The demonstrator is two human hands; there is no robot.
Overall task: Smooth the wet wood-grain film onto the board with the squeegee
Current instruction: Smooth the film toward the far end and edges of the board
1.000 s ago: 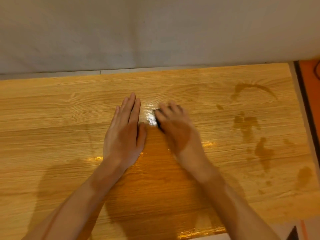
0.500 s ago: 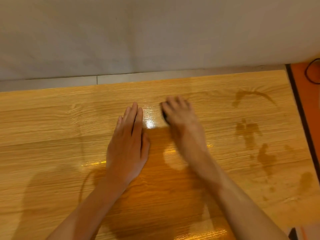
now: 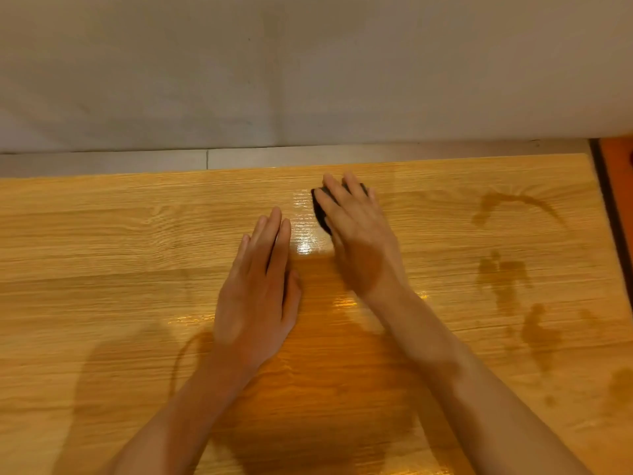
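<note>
The wood-grain film [image 3: 137, 269] covers the wide board and shines wet near the middle. My right hand [image 3: 356, 234] presses a small black squeegee [image 3: 320, 210] flat onto the film close to the board's far edge; only the tool's left side shows past my fingers. My left hand [image 3: 260, 289] lies flat on the film, fingers together and palm down, just left of and nearer than the squeegee. Dark damp patches [image 3: 503, 275] mark the film on the right.
A pale wall [image 3: 308, 70] rises right behind the board, with a grey tiled strip [image 3: 137, 162] along its foot. An orange surface [image 3: 616, 166] with a dark border lies past the board's right edge.
My right hand has pushed the squeegee away from me toward the board's far edge. My left hand has stayed flat in about the same place.
</note>
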